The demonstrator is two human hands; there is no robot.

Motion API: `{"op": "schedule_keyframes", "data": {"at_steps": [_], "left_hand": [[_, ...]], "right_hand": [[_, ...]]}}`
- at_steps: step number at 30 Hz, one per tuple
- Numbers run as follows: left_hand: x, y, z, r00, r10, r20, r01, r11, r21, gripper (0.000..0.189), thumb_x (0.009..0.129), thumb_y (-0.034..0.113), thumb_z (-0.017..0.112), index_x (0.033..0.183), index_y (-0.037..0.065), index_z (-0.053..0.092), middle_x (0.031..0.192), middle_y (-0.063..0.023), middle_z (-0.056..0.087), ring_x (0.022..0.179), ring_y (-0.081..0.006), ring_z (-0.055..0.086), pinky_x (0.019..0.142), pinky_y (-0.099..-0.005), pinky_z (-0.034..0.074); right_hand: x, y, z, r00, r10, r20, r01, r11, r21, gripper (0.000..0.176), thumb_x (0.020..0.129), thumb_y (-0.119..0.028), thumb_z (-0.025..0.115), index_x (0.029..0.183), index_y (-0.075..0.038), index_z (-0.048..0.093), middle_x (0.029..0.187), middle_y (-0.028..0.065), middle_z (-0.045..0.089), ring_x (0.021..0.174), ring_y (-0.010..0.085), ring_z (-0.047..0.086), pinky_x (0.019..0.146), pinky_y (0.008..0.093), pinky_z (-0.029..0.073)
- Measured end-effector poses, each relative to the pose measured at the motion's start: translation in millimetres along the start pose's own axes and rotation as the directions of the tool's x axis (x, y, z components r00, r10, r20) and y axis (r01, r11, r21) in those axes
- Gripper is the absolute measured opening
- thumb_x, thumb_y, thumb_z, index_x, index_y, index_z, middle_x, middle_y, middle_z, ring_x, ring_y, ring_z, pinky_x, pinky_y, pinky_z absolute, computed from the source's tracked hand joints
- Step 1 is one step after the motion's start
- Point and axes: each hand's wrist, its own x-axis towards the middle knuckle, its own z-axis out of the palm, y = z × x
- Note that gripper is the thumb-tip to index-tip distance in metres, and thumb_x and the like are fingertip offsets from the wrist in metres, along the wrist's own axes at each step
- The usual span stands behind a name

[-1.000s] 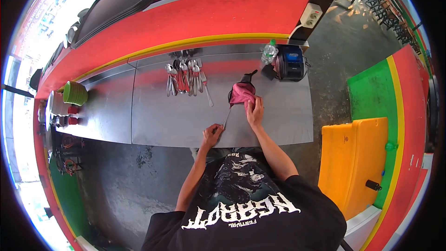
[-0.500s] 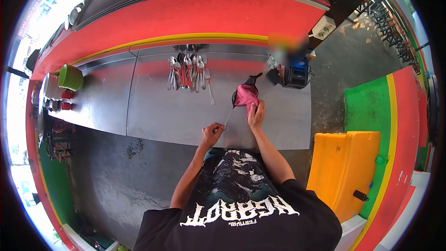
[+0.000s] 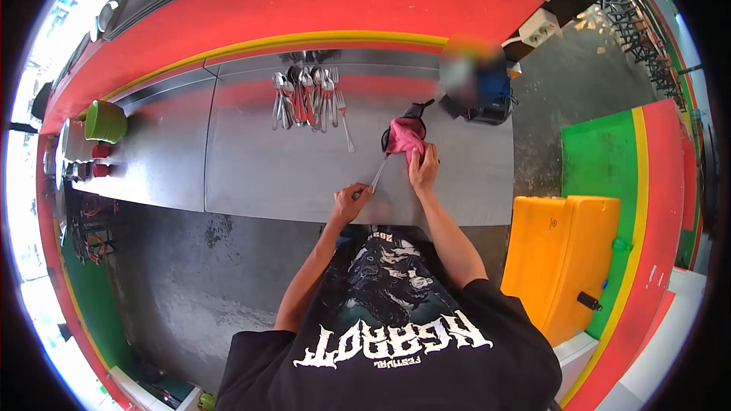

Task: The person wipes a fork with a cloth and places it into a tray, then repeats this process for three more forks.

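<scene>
My left hand (image 3: 352, 201) pinches the end of a slim metal piece of cutlery (image 3: 378, 173), low over the near part of the steel counter. The cutlery's far end runs up to a pink cloth (image 3: 406, 137), which hides its tip. My right hand (image 3: 423, 167) is closed on the lower part of that cloth, fingers bunched around it. Behind and partly beneath the cloth is a black rounded thing with a short handle (image 3: 416, 109). Left of it lies a single fork (image 3: 345, 123), beside a pile of spoons and forks (image 3: 306, 97).
Green stacked bowls (image 3: 105, 121) stand at the counter's left end. A dark boxy device (image 3: 487, 113) sits at the back right, partly blurred. A red ledge (image 3: 304, 4) bounds the steel counter (image 3: 282, 175) behind. A yellow box (image 3: 560, 259) stands to the right.
The view has tilted, so the counter and everything on it sit higher in the frame. My left hand still holds the cutlery and my right the cloth.
</scene>
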Motion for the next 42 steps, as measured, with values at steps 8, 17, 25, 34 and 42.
{"op": "schedule_keyframes", "data": {"at_steps": [8, 17, 25, 34, 42], "left_hand": [[-1, -9, -11, 0.988, 0.041, 0.149, -0.032, 0.998, -0.060, 0.026, 0.090, 0.034, 0.068, 0.089, 0.008, 0.074, 0.079, -0.0067, 0.071, 0.067, -0.0198, 0.064, 0.067, -0.0318, 0.047], [-12, -53, -54, 0.938, 0.221, 0.267, -0.224, 0.974, -0.022, 0.023, 0.093, 0.024, 0.066, 0.091, 0.002, 0.070, 0.081, -0.0109, 0.072, 0.073, -0.0168, 0.068, 0.071, -0.0333, 0.052], [-17, -54, -84, 0.869, 0.169, 0.465, -0.071, 0.973, -0.221, 0.027, 0.096, 0.026, 0.064, 0.093, 0.000, 0.069, 0.081, -0.0086, 0.072, 0.075, -0.0103, 0.063, 0.071, -0.0295, 0.049], [-37, -75, -128, 0.855, 0.128, 0.502, 0.051, 0.944, -0.326, 0.029, 0.097, 0.026, 0.061, 0.099, -0.002, 0.068, 0.091, -0.0032, 0.070, 0.084, -0.0096, 0.060, 0.083, -0.0264, 0.047], [-55, -93, -139, 0.896, 0.106, 0.431, 0.071, 0.925, -0.373, 0.029, 0.097, 0.027, 0.063, 0.099, -0.001, 0.070, 0.088, -0.0010, 0.069, 0.082, -0.0065, 0.056, 0.075, -0.0258, 0.045]], "right_hand": [[-14, -21, 2, 0.996, 0.085, 0.024, -0.086, 0.996, 0.011, 0.024, 0.094, -0.022, 0.057, 0.104, 0.000, 0.057, 0.102, 0.0220, 0.058, 0.092, 0.0440, 0.058, 0.078, 0.0484, 0.048], [-122, -120, 37, 0.960, -0.182, 0.213, 0.181, 0.983, 0.027, 0.027, 0.090, -0.008, 0.058, 0.114, 0.002, 0.060, 0.111, 0.0183, 0.060, 0.103, 0.0389, 0.056, 0.090, 0.0455, 0.046], [-127, -121, 47, 0.990, 0.125, -0.061, -0.123, 0.992, 0.028, 0.028, 0.090, -0.004, 0.058, 0.117, 0.001, 0.059, 0.112, 0.0195, 0.059, 0.106, 0.0398, 0.057, 0.090, 0.0429, 0.048], [-134, -122, 59, 0.979, 0.130, -0.158, -0.138, 0.989, -0.042, 0.028, 0.089, -0.006, 0.059, 0.116, 0.000, 0.060, 0.109, 0.0203, 0.060, 0.102, 0.0410, 0.058, 0.088, 0.0447, 0.049], [-131, -110, 69, 0.903, 0.286, -0.321, -0.313, 0.949, -0.034, 0.031, 0.089, -0.011, 0.061, 0.118, -0.001, 0.060, 0.108, 0.0224, 0.062, 0.102, 0.0420, 0.059, 0.090, 0.0466, 0.048]]}}
